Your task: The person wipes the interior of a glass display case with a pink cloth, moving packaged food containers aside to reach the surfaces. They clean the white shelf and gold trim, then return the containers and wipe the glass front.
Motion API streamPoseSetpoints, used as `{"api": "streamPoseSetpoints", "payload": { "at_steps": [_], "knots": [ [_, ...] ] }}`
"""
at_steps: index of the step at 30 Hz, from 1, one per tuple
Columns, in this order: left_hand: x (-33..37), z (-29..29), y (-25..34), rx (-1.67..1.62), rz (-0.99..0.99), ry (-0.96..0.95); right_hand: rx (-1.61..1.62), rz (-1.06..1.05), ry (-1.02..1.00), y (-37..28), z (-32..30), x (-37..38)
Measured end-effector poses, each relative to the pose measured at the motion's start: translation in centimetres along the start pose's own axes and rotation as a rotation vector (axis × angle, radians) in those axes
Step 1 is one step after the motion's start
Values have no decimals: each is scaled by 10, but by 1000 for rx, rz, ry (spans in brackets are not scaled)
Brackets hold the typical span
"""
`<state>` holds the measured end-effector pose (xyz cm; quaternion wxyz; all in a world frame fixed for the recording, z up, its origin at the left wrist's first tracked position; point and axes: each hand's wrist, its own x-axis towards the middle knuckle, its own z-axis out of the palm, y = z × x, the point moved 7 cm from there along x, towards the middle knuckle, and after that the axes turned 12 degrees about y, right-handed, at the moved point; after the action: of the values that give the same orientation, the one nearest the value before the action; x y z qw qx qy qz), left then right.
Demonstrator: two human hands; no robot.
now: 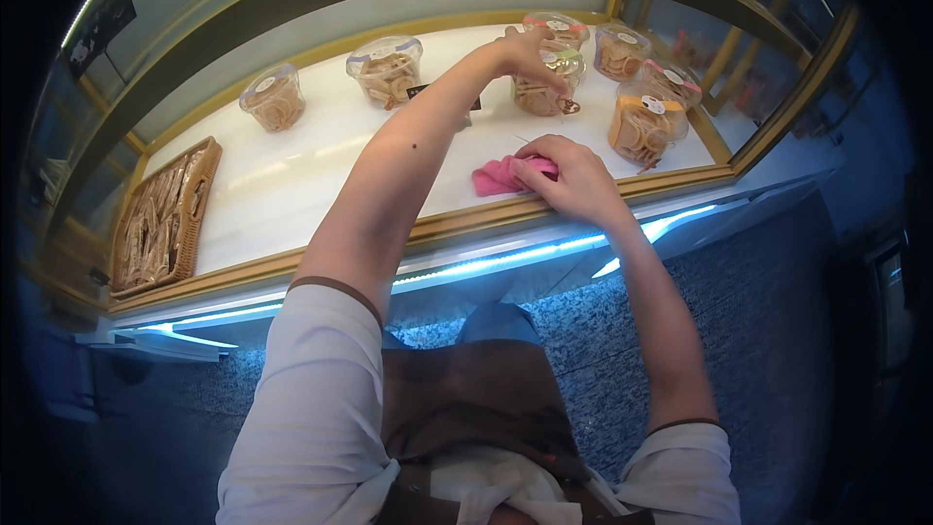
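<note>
My left arm reaches across the white shelf (321,175) of a display case. My left hand (528,56) is spread over the top of a clear plastic tub (537,99) with a green-edged lid, its thumb and fingers gripping the lid. Pale, ring-like snacks fill the tub, which stands among similar ones. Nearer the front rail, my right hand (573,175) is closed on a crumpled pink cloth (496,177), pressing it on the shelf. Just right of it is a tub (637,131) with an orange-edged lid.
More tubs stand behind and to the right, including a purple-edged one (620,51). Two others, a left tub (274,102) and a middle tub (385,73), sit farther left. A wicker basket (202,190) of wrapped sticks lies far left. A wooden rail (466,220) edges the front.
</note>
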<state>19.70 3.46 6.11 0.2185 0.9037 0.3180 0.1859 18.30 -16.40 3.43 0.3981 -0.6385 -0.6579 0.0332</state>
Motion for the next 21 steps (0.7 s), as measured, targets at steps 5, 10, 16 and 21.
{"api": "streamPoseSetpoints", "payload": {
  "at_steps": [5,10,16,21],
  "knots": [
    [-10,-16,-7,-271,-43,105,195,-106,262,2,-12,-2],
    [-53,-42,20,-718,-126,56,415,-70,499,-10,-29,-15],
    [-123,-67,63,-844,-34,50,774,256,523,-59,-18,-51],
    [-161,-70,89,-860,5,54,441,196,746,-75,-34,-75]
  ]
}}
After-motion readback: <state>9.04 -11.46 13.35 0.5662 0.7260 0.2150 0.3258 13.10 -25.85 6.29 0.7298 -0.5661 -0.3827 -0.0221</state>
